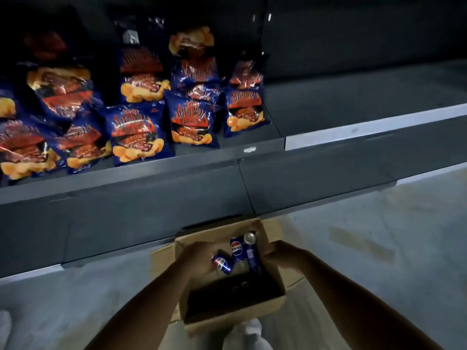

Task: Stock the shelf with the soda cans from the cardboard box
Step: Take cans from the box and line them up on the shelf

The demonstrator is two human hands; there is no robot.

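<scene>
An open cardboard box [274, 303] sits on the floor below the shelf. Inside its far end lie three blue soda cans: one tilted can [222, 265], one showing its logo [236, 246], and one with its silver top [250, 238] facing up. My left hand [195, 256] reaches into the box from the left and grips the tilted can. My right hand [283, 253] holds the box's right wall, fingers curled over its edge. The near half of the box is dark.
The dark grey shelf [353, 104] runs across the upper view, with a pale strip along its front edge at right. Several blue chip bags [137, 132] crowd its left half. A second shelf edge [151, 198] juts out below. A white shoe [246, 334] stands beside the box.
</scene>
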